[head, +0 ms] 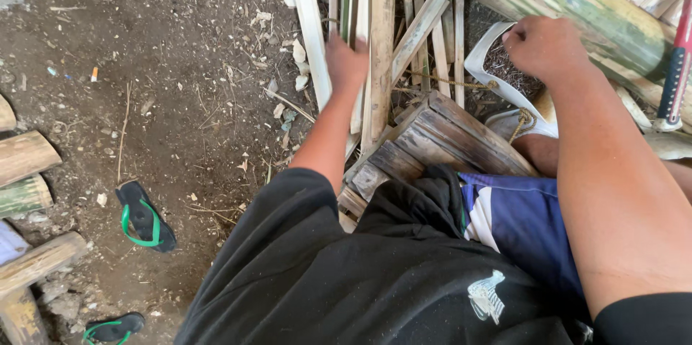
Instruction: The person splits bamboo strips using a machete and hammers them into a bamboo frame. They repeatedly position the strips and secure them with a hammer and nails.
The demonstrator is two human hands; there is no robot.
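Observation:
My left hand (346,64) reaches down onto a bundle of split bamboo strips (382,35) lying on the dirt ground, fingers closed around one or two of them. My right hand (544,46) is fisted at the edge of a white sack (497,85), beside a thick green bamboo pole (577,6). Whether it grips the sack's rim or a strip is hidden. A dark wooden block (447,136) of stacked slats sits between my arms, just in front of my lap.
Bare dirt ground (180,64) with scraps lies to the left. Two black sandals with green straps (144,219) rest there. Cut bamboo logs (29,172) line the left edge. A red-handled tool (677,64) leans at the right.

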